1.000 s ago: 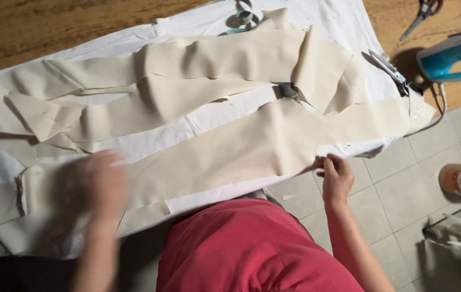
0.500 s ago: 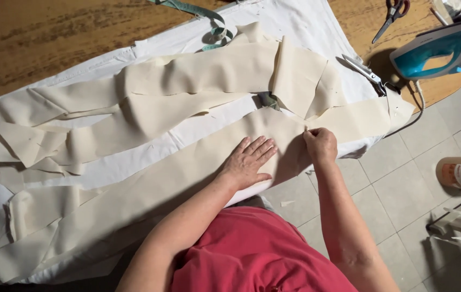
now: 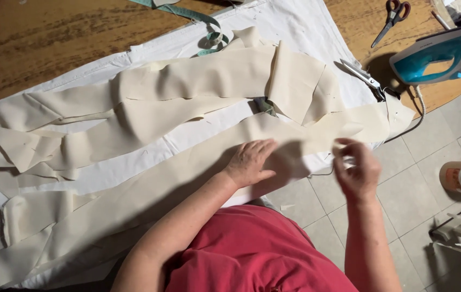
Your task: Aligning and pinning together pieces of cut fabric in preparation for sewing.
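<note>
Cream long fabric strip lies under the flat, spread left hand; at three o'clock, the blurred right hand pinches its edge.

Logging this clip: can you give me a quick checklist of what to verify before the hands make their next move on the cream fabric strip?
1. Left hand flat on the cream strip, pinning it: ok.
2. Right hand gripping the strip: cannot tell, it is blurred at the table edge.
3. Strip lying smooth: not ok, folded at its far left end.
4. Small scissors clear of both hands: ok.
5. Iron away from the fabric: ok, on bare wood.
</note>
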